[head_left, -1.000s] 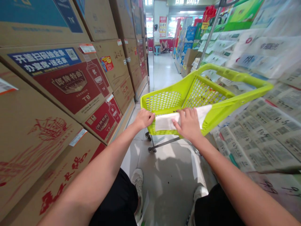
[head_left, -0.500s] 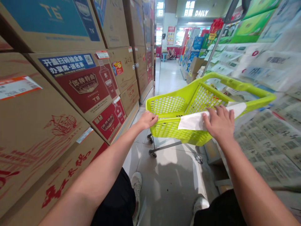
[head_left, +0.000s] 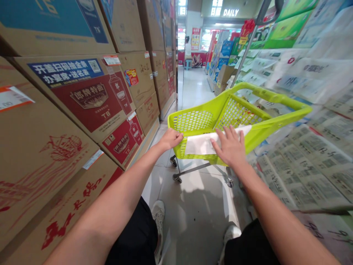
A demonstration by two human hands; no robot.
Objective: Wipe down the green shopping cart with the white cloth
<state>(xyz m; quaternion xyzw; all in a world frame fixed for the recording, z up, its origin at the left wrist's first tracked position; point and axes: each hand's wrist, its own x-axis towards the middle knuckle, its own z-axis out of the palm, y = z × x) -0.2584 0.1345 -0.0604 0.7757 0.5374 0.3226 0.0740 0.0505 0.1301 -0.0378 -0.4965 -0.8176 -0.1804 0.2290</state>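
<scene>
A lime-green shopping cart (head_left: pixel 249 141) with a perforated basket stands side-on in front of me. My left hand (head_left: pixel 172 138) is closed around the rim at the basket's lower left corner. A white cloth (head_left: pixel 200 144) drapes over the near upper rim, part of it hanging down the outer side. On top of the cloth lies my right hand (head_left: pixel 230 145), its fingers spread and pressing it against the rim. The cart's handle is up at the right, touched by neither hand.
Stacked cartons (head_left: pixel 99 99) wall the left side. Plastic-wrapped paper packs (head_left: pixel 300 165) fill the right side, with a metal pole (head_left: pixel 242 60) at their end. Cart wheels (head_left: pixel 176 179) rest on the tiled floor near my shoes. A person (head_left: pixel 188 49) is far down the aisle.
My right hand has slid left along the rim, carrying the white cloth towards my left hand. My left hand keeps its grip on the corner. The view has shifted slightly.
</scene>
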